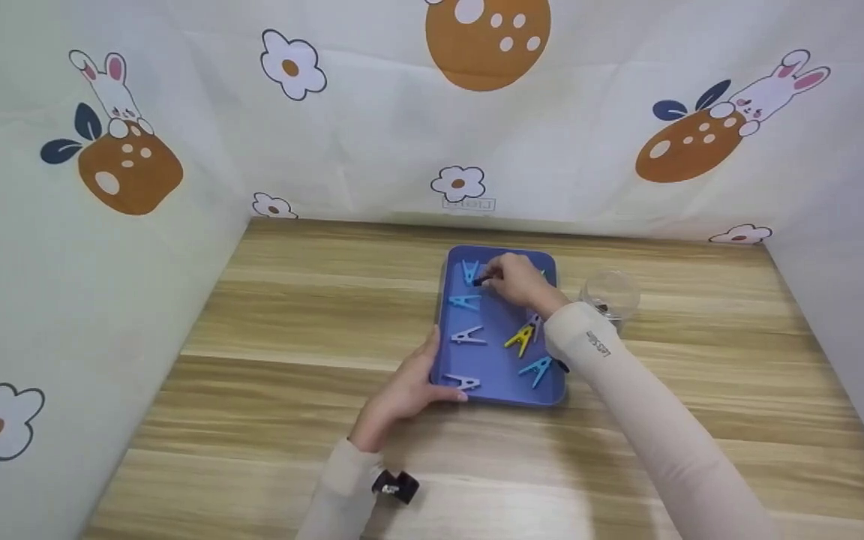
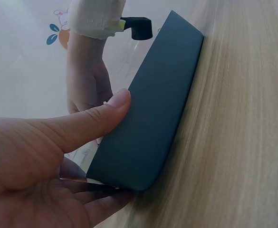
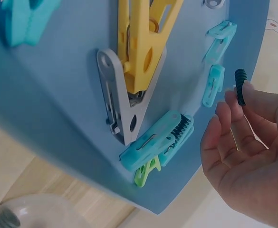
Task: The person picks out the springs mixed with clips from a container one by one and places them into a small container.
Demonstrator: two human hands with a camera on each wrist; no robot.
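My left hand (image 1: 407, 386) grips the near left corner of a blue tray (image 1: 499, 394), its thumb against the outer wall (image 2: 150, 118). Over the far part of the tray my right hand (image 1: 516, 279) pinches a small dark ribbed cylinder (image 3: 241, 87) between thumb and fingertips. Two turquoise clothespins (image 1: 469, 272) (image 1: 464, 301) lie close to that hand. Nearer me are pale lilac clothespins (image 1: 468, 335) (image 1: 463, 382). A yellow clothespin (image 1: 522, 337) overlaps a greyish one (image 3: 122, 102). A turquoise clothespin (image 3: 153, 140), with dark ribbing beside it, lies near a small green one (image 3: 147, 171).
A clear round cup (image 1: 612, 294) stands right of the tray, with a dark piece (image 3: 4, 219) inside. Another blue clothespin (image 1: 538, 370) lies at the tray's near right. Patterned cloth (image 1: 372, 127) walls the wooden table (image 1: 312, 315) at the back and sides.
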